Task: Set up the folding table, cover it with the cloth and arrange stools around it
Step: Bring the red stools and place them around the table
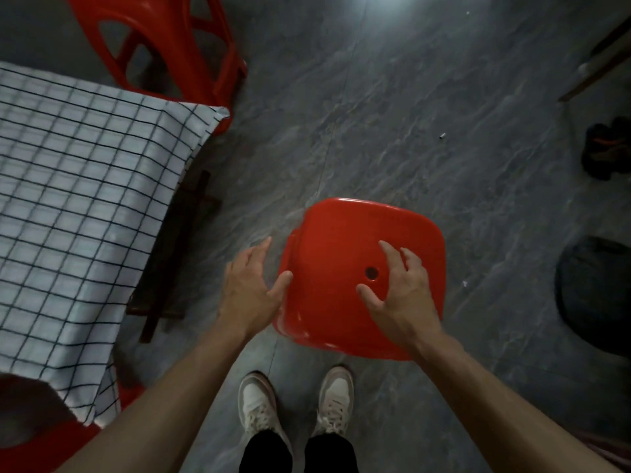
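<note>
A red plastic stool (345, 233) stands on the grey floor right in front of my feet, seat up, with a small round hole in the middle. My left hand (249, 285) hovers at the seat's left edge, fingers spread, thumb close to the rim. My right hand (399, 288) is above the seat with loosely spread fingers and holds nothing. To the left stands the folding table, covered by a white cloth with a black grid (68, 199); dark table legs (177, 247) show beneath the edge.
A second red stool (160, 42) stands past the table's far corner. A third red stool (51, 445) peeks out at the bottom left. Dark shoes (607, 148) and a black bag (597, 295) lie along the right side. Open floor lies ahead.
</note>
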`<state>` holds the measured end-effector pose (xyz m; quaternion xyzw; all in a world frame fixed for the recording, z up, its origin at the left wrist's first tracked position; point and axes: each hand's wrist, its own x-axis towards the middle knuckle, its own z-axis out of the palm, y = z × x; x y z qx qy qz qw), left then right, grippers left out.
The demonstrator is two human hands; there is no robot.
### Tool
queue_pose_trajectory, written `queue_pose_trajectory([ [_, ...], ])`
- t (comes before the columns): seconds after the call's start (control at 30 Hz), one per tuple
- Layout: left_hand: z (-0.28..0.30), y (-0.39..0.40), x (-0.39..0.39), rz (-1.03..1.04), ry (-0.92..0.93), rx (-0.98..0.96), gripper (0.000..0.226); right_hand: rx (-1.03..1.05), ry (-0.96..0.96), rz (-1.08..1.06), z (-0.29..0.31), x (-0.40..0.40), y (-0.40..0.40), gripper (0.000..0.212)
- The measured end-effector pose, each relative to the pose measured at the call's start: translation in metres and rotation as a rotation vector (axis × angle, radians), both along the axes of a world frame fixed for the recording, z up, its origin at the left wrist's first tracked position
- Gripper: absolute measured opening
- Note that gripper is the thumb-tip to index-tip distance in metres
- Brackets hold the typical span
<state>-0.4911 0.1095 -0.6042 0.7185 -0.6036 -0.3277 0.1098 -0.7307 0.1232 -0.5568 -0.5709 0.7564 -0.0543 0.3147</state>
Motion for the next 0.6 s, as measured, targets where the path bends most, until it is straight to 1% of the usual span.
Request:
queue_pose_trajectory([
  [0.1, 0.024, 0.012, 0.022, 0.03, -0.03, -0.01, 0.066, -0.016, -0.011, 0.117, 0.021, 0.032, -0.008, 0.08],
  [0.2, 0.048, 0.025, 0.044, 0.093, -0.032, 0.0, 0.058, -0.007, -0.001, 0.212, 0.04, 0.06, -0.011, 0.07],
  [0.3, 0.074, 0.042, 0.07, 0.173, -0.026, -0.018, 0.066, 0.0, -0.001, 0.348, 0.063, 0.086, -0.012, 0.064],
  [0.4, 0.097, 0.062, 0.099, 0.292, -0.007, -0.045, 0.074, -0.024, -0.018, 0.466, 0.085, 0.111, -0.016, 0.062],
  [0.5, 0.11, 0.089, 0.135, 0.407, -0.015, -0.08, 0.07, -0.042, -0.045, 0.558, 0.098, 0.145, -0.016, 0.06],
  [0.6, 0.117, 0.129, 0.173, 0.529, -0.027, -0.073, 0.057, -0.036, -0.043, 0.652, 0.106, 0.186, -0.004, 0.063],
])
